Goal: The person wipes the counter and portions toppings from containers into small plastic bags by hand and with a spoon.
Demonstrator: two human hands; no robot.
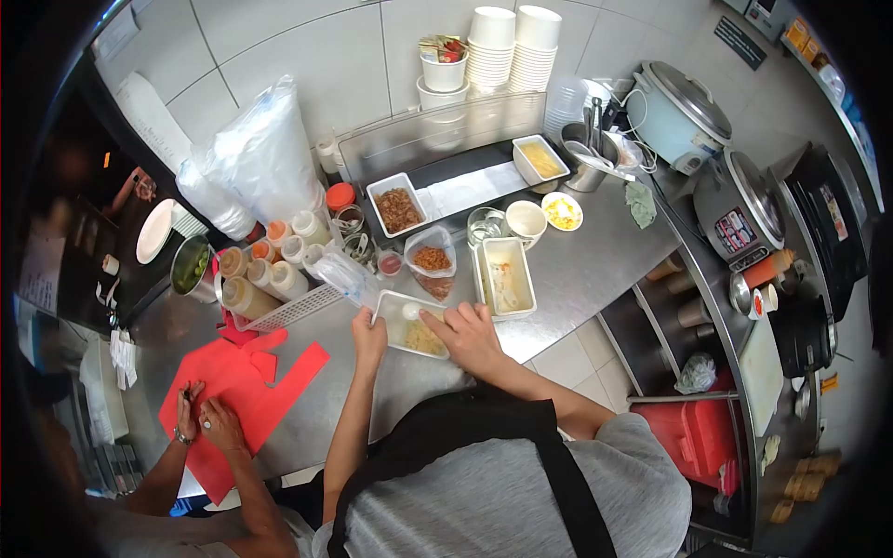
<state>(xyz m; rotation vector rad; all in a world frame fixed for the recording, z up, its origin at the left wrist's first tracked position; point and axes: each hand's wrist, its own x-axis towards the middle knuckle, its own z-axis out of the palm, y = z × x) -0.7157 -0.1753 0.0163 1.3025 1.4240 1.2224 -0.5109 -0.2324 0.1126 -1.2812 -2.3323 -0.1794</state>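
Observation:
My left hand (369, 337) grips the left end of a white rectangular container (383, 307) at the counter's front edge. Pale yellow shredded food (420, 338) lies inside, with a small round white thing (410, 311) near its far side. My right hand (473, 340) is over the container's right side, fingers bent and one fingertip reaching inside. Whatever those fingers hold is hidden. Just behind are a plastic bag of brown crumbly food (432, 264) and, to the right, a deeper cream-coloured container (528, 279) with residue inside.
A co-worker's hands (206, 420) rest on red fabric (244, 379) at left. Squeeze bottles (272, 264) fill a basket behind it. A tub of brown food (397, 210), a bowl of yellow pieces (562, 211) and a metal pot (588, 167) stand farther back. Rice cookers (684, 112) are at right.

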